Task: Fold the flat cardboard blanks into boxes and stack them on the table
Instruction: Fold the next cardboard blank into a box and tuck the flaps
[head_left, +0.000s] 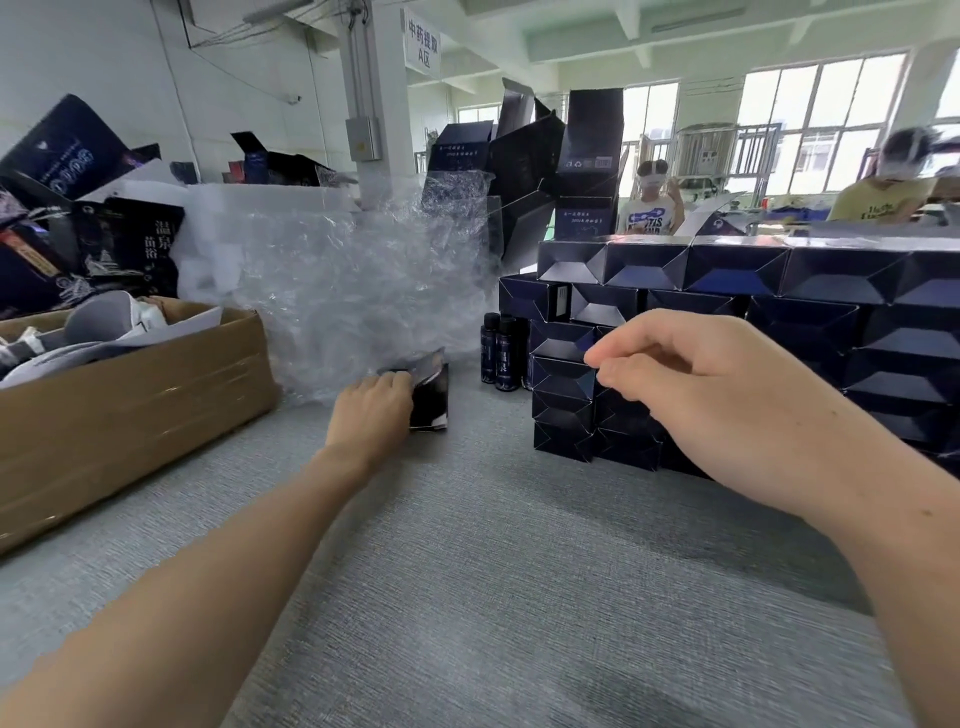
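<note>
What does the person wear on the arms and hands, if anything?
Nothing visible. The left hand and right hand have no gloves, rings or watch. The left forearm and right forearm are uncovered, with no sleeve in view.

Dark glossy blank (432, 400), flat, mid-table (493, 571); folded dark-blue boxes (737, 270) stacked several rows high at its right.

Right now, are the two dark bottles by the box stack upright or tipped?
Upright: both bottles stand caps up on the table, beside the stacked boxes.
</note>
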